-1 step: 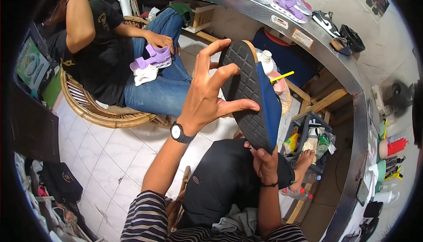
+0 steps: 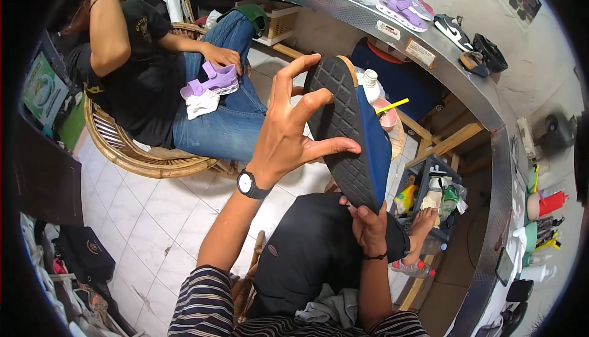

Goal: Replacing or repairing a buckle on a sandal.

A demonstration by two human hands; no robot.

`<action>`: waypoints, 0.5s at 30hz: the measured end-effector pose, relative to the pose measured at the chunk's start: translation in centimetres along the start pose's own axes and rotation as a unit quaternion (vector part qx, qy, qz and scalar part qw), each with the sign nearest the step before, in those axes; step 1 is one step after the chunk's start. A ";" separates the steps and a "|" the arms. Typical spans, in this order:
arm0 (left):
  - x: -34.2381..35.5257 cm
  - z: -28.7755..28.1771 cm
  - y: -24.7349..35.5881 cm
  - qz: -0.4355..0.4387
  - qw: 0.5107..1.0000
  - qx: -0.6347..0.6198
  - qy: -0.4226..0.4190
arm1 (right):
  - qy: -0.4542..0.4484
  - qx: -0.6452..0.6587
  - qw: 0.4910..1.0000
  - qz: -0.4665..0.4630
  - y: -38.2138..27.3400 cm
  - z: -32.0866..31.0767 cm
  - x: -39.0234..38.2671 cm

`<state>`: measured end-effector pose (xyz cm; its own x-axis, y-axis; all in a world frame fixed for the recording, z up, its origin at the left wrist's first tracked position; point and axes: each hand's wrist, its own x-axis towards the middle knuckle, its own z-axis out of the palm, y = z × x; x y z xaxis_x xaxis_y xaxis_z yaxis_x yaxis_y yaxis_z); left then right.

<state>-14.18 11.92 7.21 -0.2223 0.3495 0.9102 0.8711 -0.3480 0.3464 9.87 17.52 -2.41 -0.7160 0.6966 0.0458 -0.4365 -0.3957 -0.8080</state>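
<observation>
A blue shoe (image 2: 378,147) with a black, grid-patterned sole (image 2: 343,129) is raised on its side above my lap, sole facing left. My left hand (image 2: 291,116), with a watch at the wrist, grips it from the left. Its thumb presses on the sole and its bent fingers reach the upper sole edge; some fingertips are hidden. My right hand (image 2: 370,229) holds the lower end of the shoe, thumb against it, other fingers partly hidden. A grey cloth (image 2: 328,307) lies on my lap.
Left, a person (image 2: 132,73) sits in a rattan chair (image 2: 116,153), a purple sandal (image 2: 218,79) and white cloth on the lap. Several shoes stand on a curved metal counter (image 2: 362,15). Behind the shoe are a white bottle (image 2: 369,80) and a pink bowl (image 2: 380,105). A grey crate (image 2: 423,177) stands right.
</observation>
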 end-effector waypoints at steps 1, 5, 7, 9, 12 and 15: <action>-0.1 0.1 0.0 0.006 1.000 0.008 -0.001 | -0.002 -0.001 1.000 -0.003 0.0 -0.1 0.0; -0.6 0.4 0.3 0.003 1.000 0.012 0.001 | -0.004 -0.006 1.000 0.000 -0.6 -0.1 -0.3; -0.9 0.5 0.2 0.009 1.000 0.020 0.001 | -0.004 -0.007 1.000 -0.002 -0.6 -0.3 -0.4; -1.2 0.7 0.4 0.010 1.000 0.025 -0.002 | 0.001 -0.010 1.000 0.001 -0.6 -0.4 -0.8; -1.3 1.3 0.1 0.027 0.999 0.029 0.026 | 0.006 -0.028 1.000 0.001 -0.9 -0.4 -0.6; -0.7 1.3 -0.4 0.034 0.998 0.036 0.033 | -0.005 -0.029 0.999 -0.016 -1.1 0.1 -0.5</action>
<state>-13.79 12.94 6.19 -0.1881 0.2684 0.9448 0.9138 -0.3047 0.2685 10.67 17.56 -1.50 -0.7075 0.7023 0.0785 -0.4276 -0.3370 -0.8388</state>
